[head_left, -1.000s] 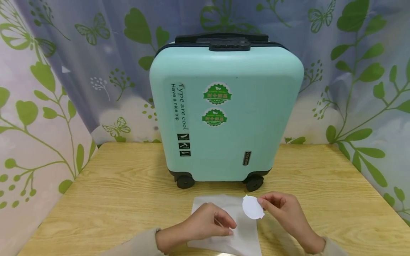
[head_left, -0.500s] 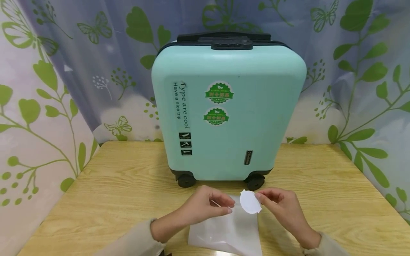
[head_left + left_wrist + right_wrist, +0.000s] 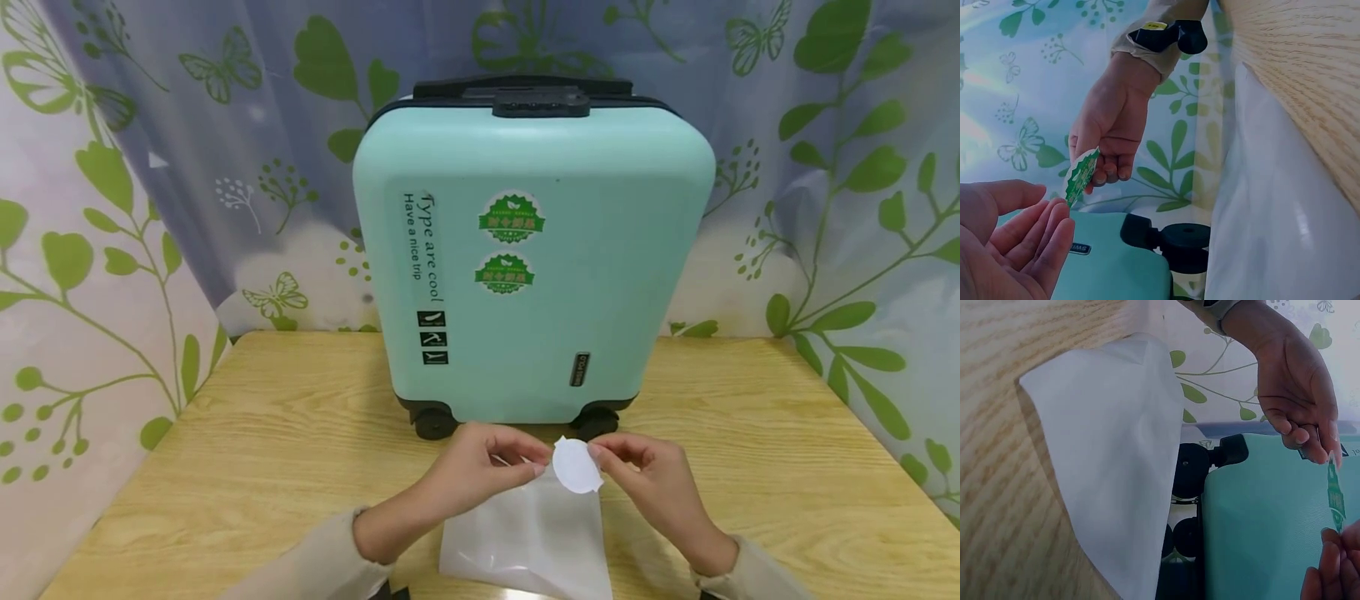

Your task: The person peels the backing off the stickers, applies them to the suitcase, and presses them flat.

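My right hand (image 3: 660, 483) pinches a round sticker (image 3: 577, 467) by its right edge between thumb and fingers, its white back facing up. In the left wrist view the sticker's green printed face (image 3: 1080, 178) shows. My left hand (image 3: 480, 471) hovers at the sticker's other side, thumb and fingers apart, fingertips very close to its edge; contact is hard to tell. Below both hands lies a whitish glossy sheet (image 3: 532, 542) on the table. Behind them stands a mint suitcase (image 3: 600, 250) bearing two green stickers, an upper one (image 3: 512, 218) and a lower one (image 3: 505, 275).
The wooden table (image 3: 247, 433) carries the suitcase on its black wheels (image 3: 435, 423). A leaf-patterned curtain (image 3: 285, 167) hangs behind and at both sides. Black lettering and small badges mark the suitcase's front left.
Both hands have moved forward toward the suitcase, away from the sheet. The right hand has carried the sticker slightly left, closer to the left hand's fingertips.
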`<state>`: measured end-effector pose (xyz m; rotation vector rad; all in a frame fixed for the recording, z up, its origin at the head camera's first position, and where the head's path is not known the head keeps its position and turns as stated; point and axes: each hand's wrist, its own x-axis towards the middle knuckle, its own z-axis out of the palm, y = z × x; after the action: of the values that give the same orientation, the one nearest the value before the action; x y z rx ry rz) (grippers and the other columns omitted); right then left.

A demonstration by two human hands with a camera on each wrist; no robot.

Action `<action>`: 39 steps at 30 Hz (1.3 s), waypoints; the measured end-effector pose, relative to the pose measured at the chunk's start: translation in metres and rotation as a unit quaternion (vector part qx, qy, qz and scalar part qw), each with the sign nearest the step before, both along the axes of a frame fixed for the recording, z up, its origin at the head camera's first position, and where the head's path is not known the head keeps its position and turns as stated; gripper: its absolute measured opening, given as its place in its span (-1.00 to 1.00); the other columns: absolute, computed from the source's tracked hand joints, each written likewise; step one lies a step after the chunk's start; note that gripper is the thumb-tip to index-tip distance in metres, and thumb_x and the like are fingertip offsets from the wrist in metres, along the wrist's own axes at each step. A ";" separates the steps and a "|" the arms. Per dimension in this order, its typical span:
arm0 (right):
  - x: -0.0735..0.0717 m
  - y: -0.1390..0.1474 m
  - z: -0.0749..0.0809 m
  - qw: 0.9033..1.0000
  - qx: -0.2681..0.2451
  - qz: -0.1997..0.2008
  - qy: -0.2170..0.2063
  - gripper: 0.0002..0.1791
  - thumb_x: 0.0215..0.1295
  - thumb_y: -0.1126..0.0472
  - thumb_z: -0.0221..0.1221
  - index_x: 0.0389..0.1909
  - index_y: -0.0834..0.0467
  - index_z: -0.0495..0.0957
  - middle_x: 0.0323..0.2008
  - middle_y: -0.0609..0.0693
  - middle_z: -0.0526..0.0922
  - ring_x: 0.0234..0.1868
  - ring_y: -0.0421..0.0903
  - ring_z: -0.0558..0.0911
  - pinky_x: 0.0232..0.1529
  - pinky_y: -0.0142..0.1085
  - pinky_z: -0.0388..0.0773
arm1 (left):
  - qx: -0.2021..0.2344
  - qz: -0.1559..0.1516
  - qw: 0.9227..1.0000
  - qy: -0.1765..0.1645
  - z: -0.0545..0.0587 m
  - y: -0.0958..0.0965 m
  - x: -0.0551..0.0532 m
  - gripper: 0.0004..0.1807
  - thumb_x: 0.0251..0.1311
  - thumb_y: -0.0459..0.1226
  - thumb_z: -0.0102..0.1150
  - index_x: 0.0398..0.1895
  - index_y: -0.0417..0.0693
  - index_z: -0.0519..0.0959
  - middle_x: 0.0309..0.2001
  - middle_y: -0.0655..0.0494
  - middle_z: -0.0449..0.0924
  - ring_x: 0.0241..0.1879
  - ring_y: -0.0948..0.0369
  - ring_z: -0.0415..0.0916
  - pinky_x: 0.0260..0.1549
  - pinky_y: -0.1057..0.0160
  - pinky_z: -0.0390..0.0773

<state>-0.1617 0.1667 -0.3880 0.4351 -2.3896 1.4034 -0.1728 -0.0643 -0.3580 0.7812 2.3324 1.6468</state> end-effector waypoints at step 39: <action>0.002 -0.013 0.004 0.989 -0.059 0.093 0.094 -0.81 0.16 0.50 0.20 -0.34 0.18 0.66 -0.50 -0.05 0.67 -0.51 -0.23 0.55 -0.49 -0.40 0.50 | 0.003 0.018 0.997 -0.075 0.007 -0.004 -0.007 -0.81 0.16 -0.18 0.27 -0.26 -0.07 0.73 -0.32 0.00 0.71 -0.33 0.10 0.62 -0.29 0.07 0.61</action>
<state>-0.1597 0.1542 -0.3836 0.7394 -2.1479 1.5005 -0.1796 -0.0688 -0.3511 0.5992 2.2512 1.6663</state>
